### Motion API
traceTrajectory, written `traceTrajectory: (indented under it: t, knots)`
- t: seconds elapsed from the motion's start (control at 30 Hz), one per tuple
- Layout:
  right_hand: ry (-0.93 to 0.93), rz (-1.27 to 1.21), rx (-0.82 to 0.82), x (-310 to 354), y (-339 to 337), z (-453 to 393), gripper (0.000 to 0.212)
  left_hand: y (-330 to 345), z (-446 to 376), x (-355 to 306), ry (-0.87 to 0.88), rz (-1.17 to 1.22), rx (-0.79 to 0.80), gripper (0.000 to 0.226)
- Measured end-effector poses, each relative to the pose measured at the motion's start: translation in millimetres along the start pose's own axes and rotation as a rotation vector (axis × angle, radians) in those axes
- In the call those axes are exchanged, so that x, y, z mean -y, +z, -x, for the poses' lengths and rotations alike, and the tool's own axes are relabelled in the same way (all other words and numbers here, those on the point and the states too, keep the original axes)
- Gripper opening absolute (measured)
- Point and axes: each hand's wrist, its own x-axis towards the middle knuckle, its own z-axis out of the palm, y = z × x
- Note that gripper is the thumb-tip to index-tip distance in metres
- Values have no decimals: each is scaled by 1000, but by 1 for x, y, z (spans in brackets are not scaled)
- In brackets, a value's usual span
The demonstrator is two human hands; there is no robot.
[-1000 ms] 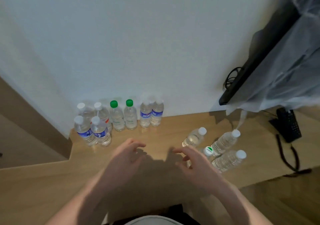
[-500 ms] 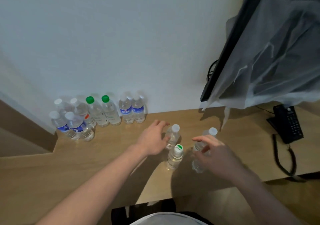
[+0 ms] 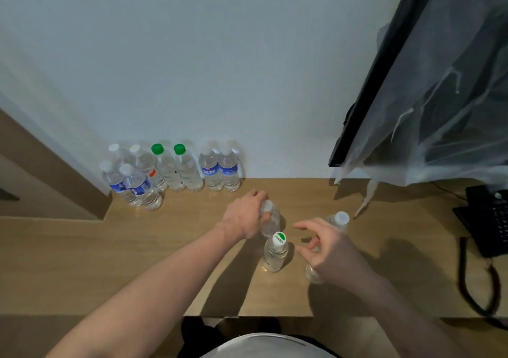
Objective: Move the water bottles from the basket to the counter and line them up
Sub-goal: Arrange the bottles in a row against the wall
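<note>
While the pale wall (image 3: 220,55) fills most of the view, a black screen (image 3: 384,68) under clear plastic sheeting (image 3: 453,96) leans in at the right. Below them runs the wooden tabletop (image 3: 137,261), with a black phone (image 3: 489,220) at its right edge. Eight bottles (image 3: 170,170) stand bunched against the wall at the left, two with green caps. Nearer the front edge stand three more, apart from that group. The left hand (image 3: 244,217) grips the far bottle (image 3: 270,220) near its top, fingers curled round it. Just in front stands the middle bottle (image 3: 275,253), its white cap marked green, touched by neither hand. The right hand (image 3: 324,247) hovers with fingers loosely spread, holding nothing, in front of the right bottle (image 3: 339,220); whether it touches it cannot be told.
</note>
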Motion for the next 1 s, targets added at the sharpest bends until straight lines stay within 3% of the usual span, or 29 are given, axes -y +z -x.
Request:
traceTrajectory:
  t: [0.13, 0.33, 0.53, 0.7, 1.0]
  knots:
    - [99, 86, -225, -30, -32, -10, 34, 1, 4, 10, -11, 43, -35, 33]
    - [266, 182, -60, -77, -40, -32, 41, 0, 9, 12, -23, 81, -127, 30]
    - [291, 137, -108, -85, -35, -64, 32, -11, 15, 17, -88, 95, -192, 31]
    - [214, 89, -134, -78, -45, -77, 27, -22, 22, 26, -108, 103, -238, 28]
    - [26, -10, -118, -6, -52, -111, 19, -60, 32, 53, -162, 87, -318, 21]
